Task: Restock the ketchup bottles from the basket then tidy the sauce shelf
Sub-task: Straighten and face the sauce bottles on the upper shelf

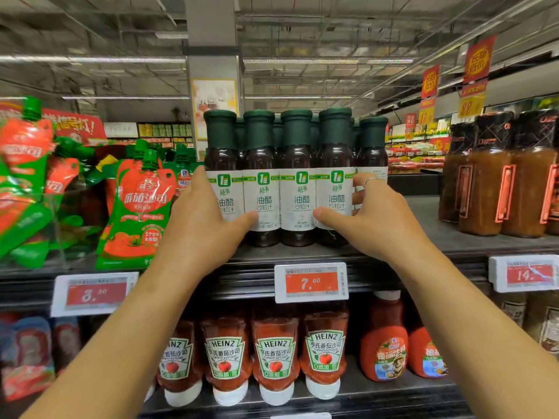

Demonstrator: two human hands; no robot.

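Both hands bracket the front row of dressing bottles (298, 189) on the upper shelf (453, 237): left hand (205, 216) at one end, right hand (375, 213) at the other, fingers spread, pressing the sides without gripping, likely squaring the row. Ketchup bottles (275, 355) stand cap-down on the shelf below; no basket in view.

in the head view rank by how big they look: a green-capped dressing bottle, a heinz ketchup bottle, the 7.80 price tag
1. Green-capped dressing bottle, tallest.
2. Heinz ketchup bottle, shorter, though its top is hidden by the shelf edge.
3. 7.80 price tag, smallest.
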